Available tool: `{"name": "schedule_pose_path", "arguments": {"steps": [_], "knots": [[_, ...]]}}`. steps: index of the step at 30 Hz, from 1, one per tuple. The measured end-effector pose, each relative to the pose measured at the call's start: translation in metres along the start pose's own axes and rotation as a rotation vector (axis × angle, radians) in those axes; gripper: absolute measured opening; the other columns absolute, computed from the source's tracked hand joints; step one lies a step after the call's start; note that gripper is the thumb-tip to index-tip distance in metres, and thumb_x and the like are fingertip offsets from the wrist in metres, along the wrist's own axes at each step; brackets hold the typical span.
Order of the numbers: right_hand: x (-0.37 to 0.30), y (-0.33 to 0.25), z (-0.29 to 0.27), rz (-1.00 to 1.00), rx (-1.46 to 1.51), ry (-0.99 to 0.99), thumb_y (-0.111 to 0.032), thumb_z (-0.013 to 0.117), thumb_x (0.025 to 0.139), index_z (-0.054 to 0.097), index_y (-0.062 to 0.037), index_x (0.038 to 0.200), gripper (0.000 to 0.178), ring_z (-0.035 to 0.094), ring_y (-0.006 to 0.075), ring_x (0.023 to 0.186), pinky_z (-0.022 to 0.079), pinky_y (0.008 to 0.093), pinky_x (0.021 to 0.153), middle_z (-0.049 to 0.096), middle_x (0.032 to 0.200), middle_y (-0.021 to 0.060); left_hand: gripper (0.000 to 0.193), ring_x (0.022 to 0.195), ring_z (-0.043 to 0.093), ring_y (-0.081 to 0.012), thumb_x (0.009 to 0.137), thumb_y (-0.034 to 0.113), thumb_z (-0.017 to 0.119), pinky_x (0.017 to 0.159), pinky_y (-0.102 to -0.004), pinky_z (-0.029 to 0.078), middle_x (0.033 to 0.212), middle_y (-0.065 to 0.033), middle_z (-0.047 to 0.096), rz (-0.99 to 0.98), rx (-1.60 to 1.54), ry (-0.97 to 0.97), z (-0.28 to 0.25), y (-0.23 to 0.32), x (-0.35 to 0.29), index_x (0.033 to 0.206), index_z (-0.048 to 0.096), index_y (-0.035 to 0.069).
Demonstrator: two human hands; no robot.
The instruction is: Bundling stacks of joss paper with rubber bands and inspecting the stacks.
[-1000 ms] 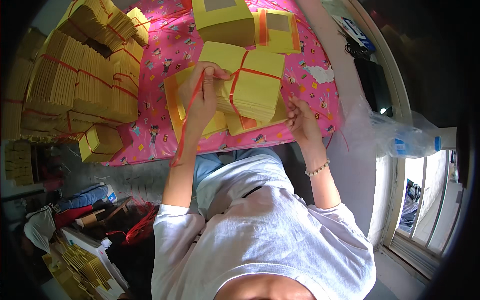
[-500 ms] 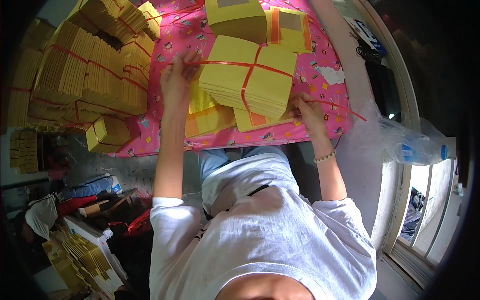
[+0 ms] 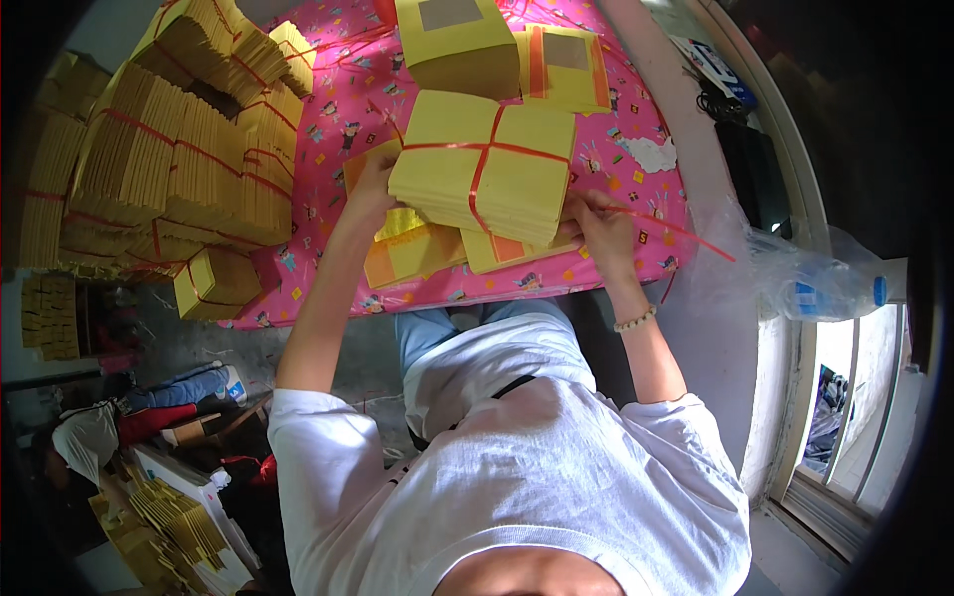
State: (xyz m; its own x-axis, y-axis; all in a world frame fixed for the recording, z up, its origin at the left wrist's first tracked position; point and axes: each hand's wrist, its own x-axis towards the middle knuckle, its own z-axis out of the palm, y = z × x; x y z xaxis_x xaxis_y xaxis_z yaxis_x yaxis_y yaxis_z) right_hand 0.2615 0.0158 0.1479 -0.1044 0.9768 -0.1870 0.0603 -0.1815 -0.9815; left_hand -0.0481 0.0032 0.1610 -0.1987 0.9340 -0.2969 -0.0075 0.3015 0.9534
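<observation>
A bundle of yellow paper envelopes point(image 3: 527, 164) lies before me, with red plastic strap point(image 3: 482, 164) crossed over its top. At the bundle's left edge, my left hand point(image 3: 370, 189) is closed on the strap; its fingertips are partly hidden, and a loose strap end sticks up beyond them. My right hand point(image 3: 604, 233) pinches the other strap end beside the near right corner, and a long tail trails off rightward. Under the bundle lie flat yellow packets with orange bands point(image 3: 407, 253).
Tall strapped stacks of yellow envelopes point(image 3: 139, 149) fill the left, with a small bundle point(image 3: 219, 281) at the pink patterned tabletop's point(image 3: 338, 74) edge. A yellow block point(image 3: 462, 60) stands behind. Plastic bottles point(image 3: 830, 293) lie right. Another person point(image 3: 89, 437) works at lower left.
My left hand has moved down and inward to the bundle's left edge. The bundle has shifted slightly left and nearer. My right hand keeps its pinch on the strap.
</observation>
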Motion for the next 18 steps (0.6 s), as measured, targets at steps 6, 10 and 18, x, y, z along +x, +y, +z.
{"name": "schedule_pose_path", "arguments": {"steps": [6, 10, 18], "knots": [[0.004, -0.023, 0.008, -0.172, 0.069, 0.089, -0.014, 0.06, 0.091, 0.067, -0.0034, 0.103, 0.017, 0.066, 0.0088, 0.072, 0.05, 0.0193, 0.054, 0.068, 0.085, 0.0024, 0.026, 0.084, 0.064, -0.0121, 0.098, 0.021, 0.05, 0.072, -0.0245, 0.052, 0.099, -0.0057, 0.065, 0.098, -0.322, -0.01, 0.002, 0.005, -0.021, 0.115, 0.057, 0.002], [0.016, -0.048, 0.018, -0.318, 0.116, 0.107, -0.016, 0.062, 0.091, 0.067, -0.0044, 0.103, 0.018, 0.066, 0.0093, 0.077, 0.051, 0.0191, 0.058, 0.068, 0.086, 0.0009, 0.029, 0.1, 0.06, -0.0131, 0.099, 0.022, 0.046, 0.083, -0.0269, 0.05, 0.109, -0.0071, 0.063, 0.193, -0.594, 0.186, 0.024, 0.027, -0.031, 0.119, 0.055, 0.002], [0.055, -0.056, 0.015, -0.456, 0.194, -0.085, -0.013, 0.055, 0.095, 0.063, -0.0015, 0.107, 0.018, 0.061, 0.0104, 0.095, 0.055, 0.0257, 0.076, 0.064, 0.103, 0.0036, 0.036, 0.103, 0.058, -0.0173, 0.1, 0.027, 0.041, 0.088, -0.0306, 0.046, 0.107, -0.0115, 0.063, 0.536, -0.812, 0.097, 0.03, 0.008, 0.0, 0.127, 0.046, 0.002]]}}
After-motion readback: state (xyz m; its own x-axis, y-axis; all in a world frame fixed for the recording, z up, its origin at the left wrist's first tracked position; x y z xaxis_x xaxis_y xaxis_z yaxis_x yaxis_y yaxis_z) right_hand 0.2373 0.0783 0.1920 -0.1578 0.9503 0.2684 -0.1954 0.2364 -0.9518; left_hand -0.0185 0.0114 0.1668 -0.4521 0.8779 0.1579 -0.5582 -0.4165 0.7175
